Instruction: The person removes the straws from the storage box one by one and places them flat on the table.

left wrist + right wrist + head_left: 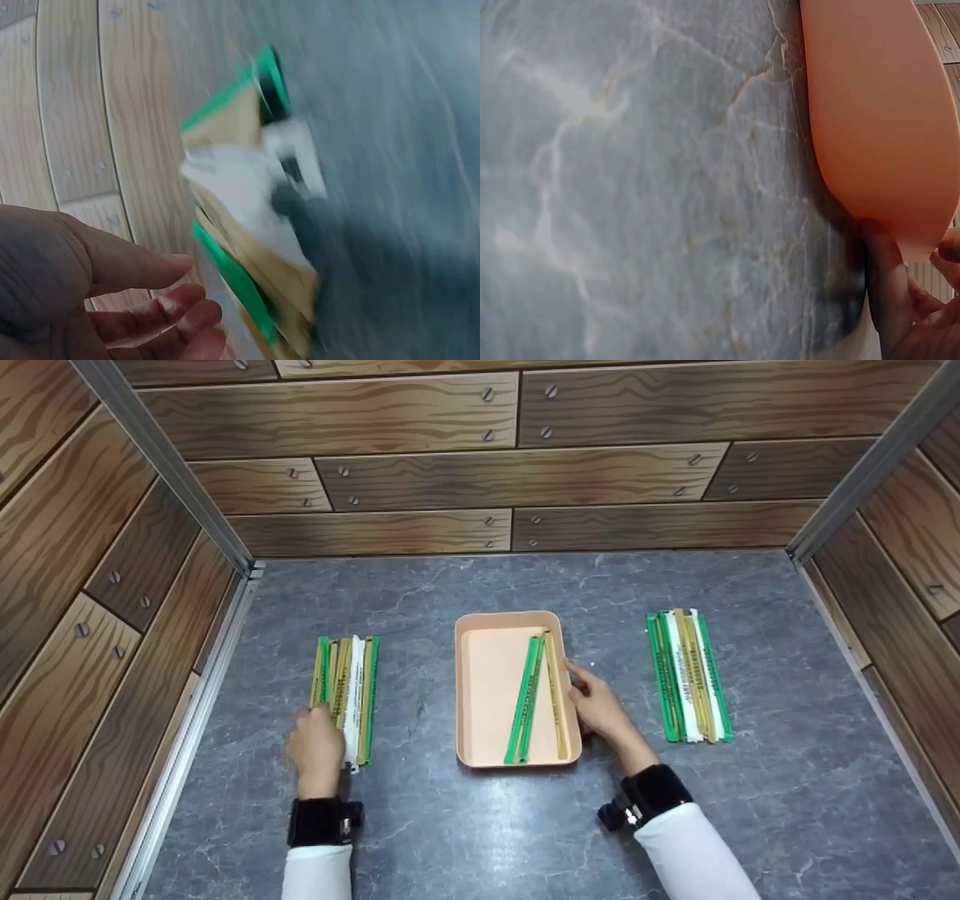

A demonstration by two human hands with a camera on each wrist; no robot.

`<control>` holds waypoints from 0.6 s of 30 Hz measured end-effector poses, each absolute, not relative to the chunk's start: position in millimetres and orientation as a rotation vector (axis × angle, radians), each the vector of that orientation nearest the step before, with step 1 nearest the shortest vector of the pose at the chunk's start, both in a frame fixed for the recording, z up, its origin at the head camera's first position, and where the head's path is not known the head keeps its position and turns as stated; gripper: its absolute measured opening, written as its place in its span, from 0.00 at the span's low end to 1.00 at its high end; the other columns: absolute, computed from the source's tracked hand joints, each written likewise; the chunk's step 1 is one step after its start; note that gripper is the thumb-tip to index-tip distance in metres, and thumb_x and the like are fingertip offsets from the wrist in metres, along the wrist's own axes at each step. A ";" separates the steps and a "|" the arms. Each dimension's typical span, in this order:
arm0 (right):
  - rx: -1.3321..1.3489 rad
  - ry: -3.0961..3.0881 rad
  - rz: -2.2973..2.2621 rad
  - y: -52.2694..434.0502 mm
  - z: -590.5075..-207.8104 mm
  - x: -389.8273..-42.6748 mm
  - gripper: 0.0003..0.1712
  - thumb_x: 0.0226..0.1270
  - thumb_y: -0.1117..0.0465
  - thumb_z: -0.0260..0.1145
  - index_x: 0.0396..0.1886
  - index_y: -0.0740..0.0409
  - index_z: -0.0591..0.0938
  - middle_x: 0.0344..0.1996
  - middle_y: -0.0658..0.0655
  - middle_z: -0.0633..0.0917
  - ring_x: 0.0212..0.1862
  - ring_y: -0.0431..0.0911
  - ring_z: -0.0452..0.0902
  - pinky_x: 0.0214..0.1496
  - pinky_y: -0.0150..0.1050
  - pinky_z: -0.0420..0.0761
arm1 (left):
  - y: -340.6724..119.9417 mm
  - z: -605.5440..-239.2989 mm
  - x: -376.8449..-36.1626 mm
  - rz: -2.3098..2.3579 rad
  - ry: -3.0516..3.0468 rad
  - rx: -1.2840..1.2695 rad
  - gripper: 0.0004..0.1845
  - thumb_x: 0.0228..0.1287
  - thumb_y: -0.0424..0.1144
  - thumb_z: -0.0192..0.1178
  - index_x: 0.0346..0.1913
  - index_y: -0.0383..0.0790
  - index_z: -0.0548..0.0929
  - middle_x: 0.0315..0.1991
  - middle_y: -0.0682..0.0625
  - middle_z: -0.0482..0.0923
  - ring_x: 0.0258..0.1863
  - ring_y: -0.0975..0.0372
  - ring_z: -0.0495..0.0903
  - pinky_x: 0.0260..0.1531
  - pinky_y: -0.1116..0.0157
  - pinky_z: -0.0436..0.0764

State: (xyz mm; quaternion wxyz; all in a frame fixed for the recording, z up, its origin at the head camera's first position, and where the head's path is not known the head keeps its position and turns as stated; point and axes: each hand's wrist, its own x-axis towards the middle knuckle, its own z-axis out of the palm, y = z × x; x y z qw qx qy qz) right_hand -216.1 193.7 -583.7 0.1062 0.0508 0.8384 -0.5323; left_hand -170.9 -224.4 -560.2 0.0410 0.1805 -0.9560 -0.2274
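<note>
My left hand (pixel 315 741) is over the near left part of a row of long, slim paper-wrapped sticks (pixel 367 697) in green, brown and white. In the left wrist view, its thumb and loosely bent fingers (pixel 169 315) stand apart with nothing between them, beside the blurred wrapper ends (pixel 247 195). My right hand (pixel 600 709) holds the right side of a shallow peach tray (pixel 480 690). The right wrist view shows the thumb (pixel 885 277) against the tray's outer wall (pixel 885 120) and other fingers at its rim. Inside the tray, green wrapped sticks (pixel 526 697) lean beside a brown one (pixel 556 697).
Another row of green, white and brown wrapped sticks (pixel 688 675) lies right of the tray on the grey marbled table (pixel 420 825). Wood-patterned panels (pixel 420 480) enclose the back and both sides, with metal rails (pixel 187 712) along the edges.
</note>
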 end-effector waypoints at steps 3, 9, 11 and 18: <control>0.140 2.478 -1.579 193.8 -584.4 -215.9 0.31 0.74 0.67 0.52 0.75 0.51 0.64 0.49 0.68 0.79 0.36 0.51 0.80 0.26 0.40 0.81 | -204.5 -554.8 -172.9 -0.754 -2.887 0.429 0.17 0.64 0.24 0.50 0.53 0.29 0.82 0.43 0.30 0.78 0.36 0.37 0.80 0.29 0.42 0.79; 0.124 2.487 -1.604 194.0 -585.2 -215.7 0.30 0.74 0.68 0.53 0.75 0.53 0.65 0.48 0.69 0.80 0.36 0.52 0.81 0.26 0.40 0.81 | -144.4 -542.2 -172.3 -0.829 -2.824 0.008 0.16 0.61 0.22 0.53 0.51 0.29 0.82 0.41 0.32 0.81 0.33 0.43 0.81 0.30 0.51 0.82; 0.118 2.491 -1.601 194.1 -585.3 -216.0 0.30 0.74 0.68 0.53 0.75 0.53 0.65 0.49 0.69 0.80 0.37 0.53 0.81 0.28 0.40 0.82 | -121.2 -541.0 -171.6 -0.819 -2.824 -0.115 0.16 0.60 0.23 0.55 0.50 0.31 0.83 0.41 0.34 0.81 0.34 0.45 0.82 0.30 0.52 0.83; 0.125 2.487 -1.595 194.7 -585.7 -215.9 0.31 0.74 0.68 0.53 0.75 0.52 0.65 0.52 0.69 0.80 0.41 0.54 0.81 0.31 0.40 0.82 | -51.9 -547.3 -171.9 -0.985 -2.915 -0.393 0.16 0.57 0.25 0.64 0.50 0.31 0.83 0.37 0.40 0.82 0.34 0.52 0.82 0.34 0.60 0.83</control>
